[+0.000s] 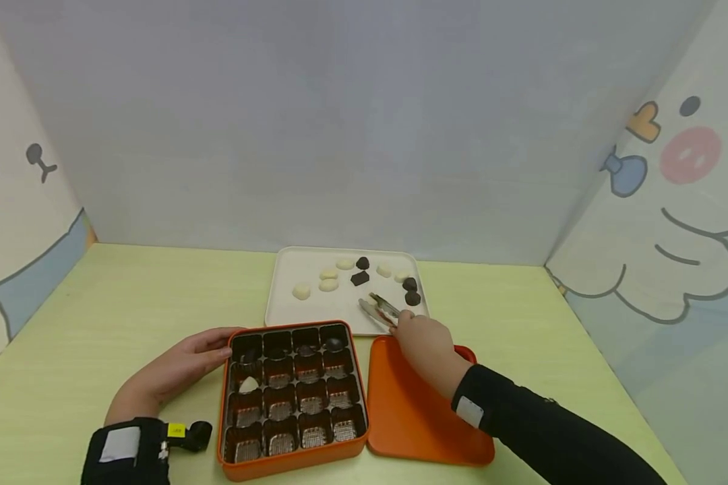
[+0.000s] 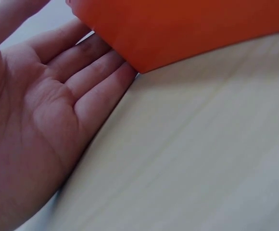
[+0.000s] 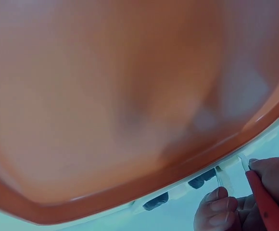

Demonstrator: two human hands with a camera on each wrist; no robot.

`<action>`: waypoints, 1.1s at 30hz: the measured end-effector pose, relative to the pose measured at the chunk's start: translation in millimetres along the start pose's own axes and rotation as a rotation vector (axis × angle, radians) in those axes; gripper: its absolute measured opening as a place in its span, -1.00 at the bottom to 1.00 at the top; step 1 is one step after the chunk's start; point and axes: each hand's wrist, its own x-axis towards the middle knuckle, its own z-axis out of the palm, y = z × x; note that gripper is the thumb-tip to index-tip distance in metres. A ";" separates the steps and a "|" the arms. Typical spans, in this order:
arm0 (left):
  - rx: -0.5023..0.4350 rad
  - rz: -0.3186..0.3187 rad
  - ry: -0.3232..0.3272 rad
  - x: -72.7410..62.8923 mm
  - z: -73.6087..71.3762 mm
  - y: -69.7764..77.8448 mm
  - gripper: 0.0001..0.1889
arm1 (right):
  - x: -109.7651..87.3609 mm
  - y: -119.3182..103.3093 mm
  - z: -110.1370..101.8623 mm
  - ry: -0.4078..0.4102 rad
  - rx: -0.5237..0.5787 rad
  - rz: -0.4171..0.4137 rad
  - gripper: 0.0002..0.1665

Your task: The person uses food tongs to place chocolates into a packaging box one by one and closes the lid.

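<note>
My right hand [image 1: 427,347] grips a pair of tongs [image 1: 381,313], whose metal tips stand apart over the near right part of the white tray [image 1: 285,310]. A red handle [image 3: 267,204] shows between the fingers in the right wrist view. Whether anything lies between the tips, I cannot tell. Around them on the tray lie pale chocolates [image 1: 301,291] and dark chocolates [image 1: 412,298]. My left hand [image 1: 178,364] rests against the far left corner of the orange box [image 1: 297,463], fingers extended. Dark pieces [image 1: 334,345] sit in the box's back row, and a white piece [image 1: 249,384] in the left column's second compartment.
An orange lid [image 1: 427,417] lies right of the box, under my right forearm and just in front of the tray. The pale yellow table [image 1: 509,310] ends at a grey back wall [image 1: 340,135]. Cartoon-printed panels [image 1: 673,222] stand at both sides.
</note>
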 end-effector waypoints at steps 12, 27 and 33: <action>0.014 -0.001 -0.007 2.9 -0.4 -3.2 -0.42 | -22.1 13.2 -6.3 -0.028 0.005 -0.049 -0.55; 0.013 -0.006 -0.001 1.6 -4.4 -6.7 -0.42 | -63.1 -7.4 -50.8 0.333 0.007 -0.256 -0.49; 0.016 -0.006 0.001 3.2 -3.8 -6.4 -0.43 | -73.9 -25.7 -52.2 0.351 -0.020 -0.337 -0.50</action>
